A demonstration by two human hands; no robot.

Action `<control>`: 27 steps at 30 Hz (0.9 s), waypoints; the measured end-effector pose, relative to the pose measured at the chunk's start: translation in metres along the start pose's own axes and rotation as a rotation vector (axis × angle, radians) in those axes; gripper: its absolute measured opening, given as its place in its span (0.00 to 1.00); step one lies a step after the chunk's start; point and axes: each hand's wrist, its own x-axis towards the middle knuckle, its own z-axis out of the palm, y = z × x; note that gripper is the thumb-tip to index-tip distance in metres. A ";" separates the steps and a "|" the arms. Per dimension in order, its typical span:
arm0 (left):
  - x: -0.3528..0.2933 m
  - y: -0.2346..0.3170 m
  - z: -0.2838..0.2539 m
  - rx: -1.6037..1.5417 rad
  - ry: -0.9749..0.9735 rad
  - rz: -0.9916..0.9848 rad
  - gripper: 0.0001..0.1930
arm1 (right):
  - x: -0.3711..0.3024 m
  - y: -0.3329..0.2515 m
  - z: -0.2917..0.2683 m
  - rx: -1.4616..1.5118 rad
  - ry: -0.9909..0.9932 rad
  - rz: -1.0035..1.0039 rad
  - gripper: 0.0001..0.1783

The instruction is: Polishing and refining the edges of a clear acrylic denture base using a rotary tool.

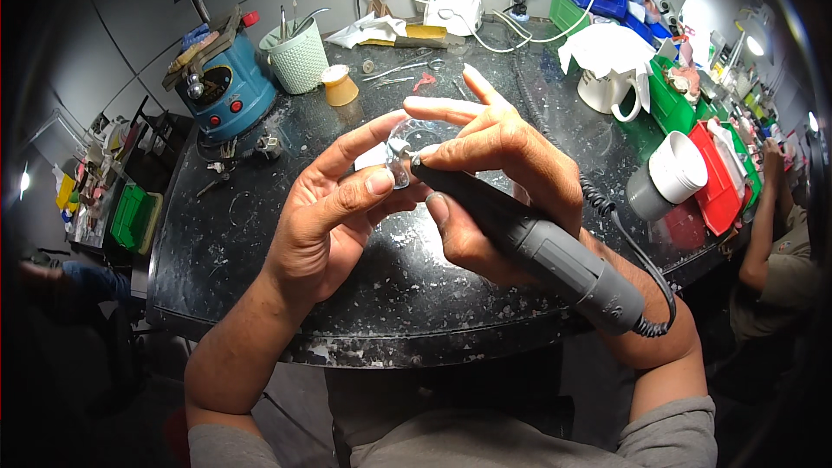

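Above the black workbench point(338, 312), my left hand point(316, 217) pinches a small clear plastic piece point(399, 172) between thumb and fingers. It is curved and see-through; its exact kind I cannot make out. My right hand point(520, 160) grips a dark grey rotary handpiece point(563, 264), slanted with its tip up and to the left. The tip meets or almost meets the clear piece; a right fingertip covers part of that spot. A coiled black cord point(660, 312) runs from the handpiece's rear end and back past my right wrist.
At back left stand a blue machine point(227, 91), a pale green basket point(295, 56) with tools and a small tan pot point(339, 87). Toward the right are a paper-covered white mug point(607, 91), a white cup point(678, 165) and a red bin point(715, 182). Another person's arm point(763, 234) shows far right.
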 end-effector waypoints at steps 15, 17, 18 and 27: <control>-0.001 -0.002 -0.003 0.001 -0.022 -0.013 0.30 | 0.000 0.001 0.004 -0.055 0.047 -0.009 0.20; 0.000 -0.001 -0.003 -0.003 -0.048 -0.016 0.30 | -0.001 0.002 0.003 -0.057 0.030 -0.022 0.20; 0.000 0.000 -0.003 -0.005 -0.072 -0.016 0.29 | -0.001 0.002 0.003 -0.056 0.013 -0.036 0.20; -0.001 -0.003 -0.004 0.019 -0.024 -0.006 0.30 | 0.000 0.000 0.002 -0.076 0.026 -0.003 0.19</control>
